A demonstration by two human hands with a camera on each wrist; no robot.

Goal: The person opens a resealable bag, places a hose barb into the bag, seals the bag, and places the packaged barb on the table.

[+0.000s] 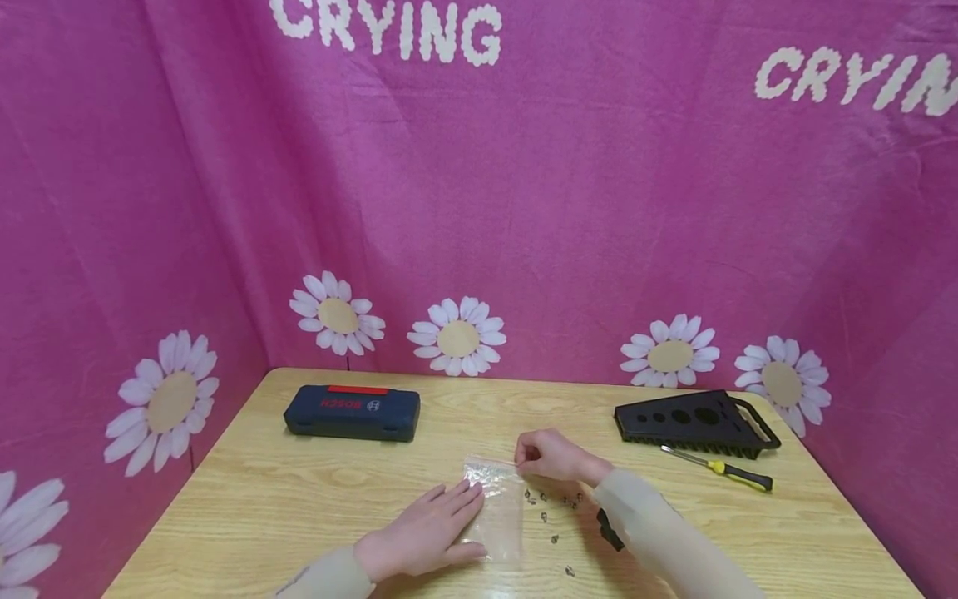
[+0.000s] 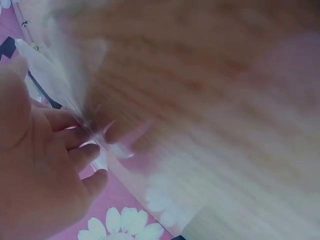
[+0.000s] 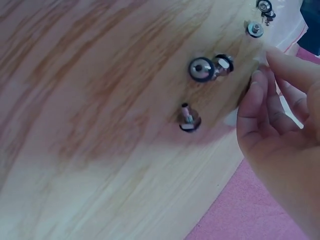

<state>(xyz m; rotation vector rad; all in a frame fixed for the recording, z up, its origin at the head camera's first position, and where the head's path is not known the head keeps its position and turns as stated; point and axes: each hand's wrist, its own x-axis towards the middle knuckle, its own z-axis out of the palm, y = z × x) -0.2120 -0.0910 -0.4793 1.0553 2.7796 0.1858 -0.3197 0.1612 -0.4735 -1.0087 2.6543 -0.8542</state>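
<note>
A clear plastic zip bag (image 1: 500, 524) lies flat on the wooden table. Across its left side rests my left hand (image 1: 425, 534), fingers straight and spread; in the left wrist view the fingertips touch the film (image 2: 60, 75). My right hand (image 1: 557, 456) pinches the bag's upper right corner between thumb and forefinger, the other fingers curled in. Several small screws with washers (image 1: 544, 517) lie scattered to the right of the bag. Close up in the right wrist view, one screw (image 3: 189, 120) stands on its head with the shank up.
A dark blue Bosch case (image 1: 352, 413) sits at the back left. At the right are a black wrench rack (image 1: 684, 420) and a yellow-and-black screwdriver (image 1: 722, 468). A small black object (image 1: 609, 531) shows by the right forearm. Pink cloth (image 1: 524, 208) hangs behind the table.
</note>
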